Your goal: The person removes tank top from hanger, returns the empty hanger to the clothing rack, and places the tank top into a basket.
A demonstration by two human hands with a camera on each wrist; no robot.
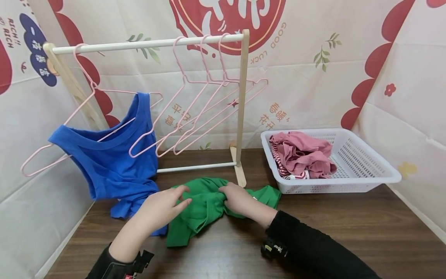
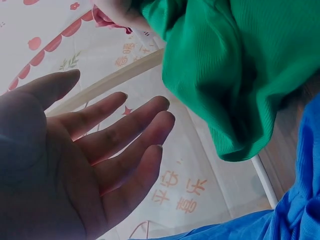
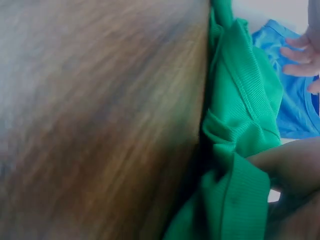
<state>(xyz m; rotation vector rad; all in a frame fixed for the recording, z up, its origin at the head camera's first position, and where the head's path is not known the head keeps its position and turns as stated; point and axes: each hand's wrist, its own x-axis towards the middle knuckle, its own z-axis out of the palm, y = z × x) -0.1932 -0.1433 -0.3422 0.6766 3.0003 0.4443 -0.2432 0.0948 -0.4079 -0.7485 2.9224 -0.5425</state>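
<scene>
Head view: a green garment [image 1: 200, 209] lies bunched on the bench [image 1: 313, 224], between the person's two hands, its long axis running from about eight o'clock to two o'clock. The right hand [image 1: 240, 197] is the nearer one, in contact with the cloth on the two o'clock side of its middle, its grip clamped on a gathered fold; from there the larger part of the garment spreads toward eight o'clock. The left hand [image 1: 162, 207] hovers at nine o'clock from the garment's middle, its grip empty, fingers apart and slightly bent; the left wrist view shows a gap between those fingertips and the green cloth. The coming move seems to turn on that gap: from the left hand, the ungripped side of the cloth lies near, toward three o'clock. A blue sleeveless top [image 1: 115, 159] hangs from the rack [image 1: 243, 77] toward ten o'clock of the garment, and a white basket [image 1: 348, 185] holding pink clothing [image 1: 303, 151] stands toward two o'clock.
</scene>
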